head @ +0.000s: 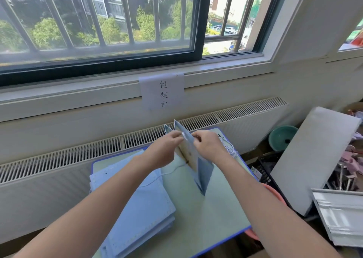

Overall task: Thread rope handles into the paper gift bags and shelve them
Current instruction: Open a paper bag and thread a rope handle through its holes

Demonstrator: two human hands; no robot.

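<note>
A light-blue paper gift bag (204,171) stands folded and upright on the green table (214,214), its top edge raised between both hands. My left hand (167,149) pinches a thin white rope (172,170) at the bag's top edge; the rope trails down over the table. My right hand (208,145) pinches the bag's upper edge from the right. A stack of flat blue bags (137,202) lies at the left of the table. A bundle of white rope handles (228,146) lies just behind my right wrist.
A radiator grille (78,151) and window sill run behind the table, with a paper sign (163,92) taped above. To the right stand a teal basin (280,137), a grey board (314,159), a black crate (267,169) and clutter. A pink basin (275,194) sits under the table's right edge.
</note>
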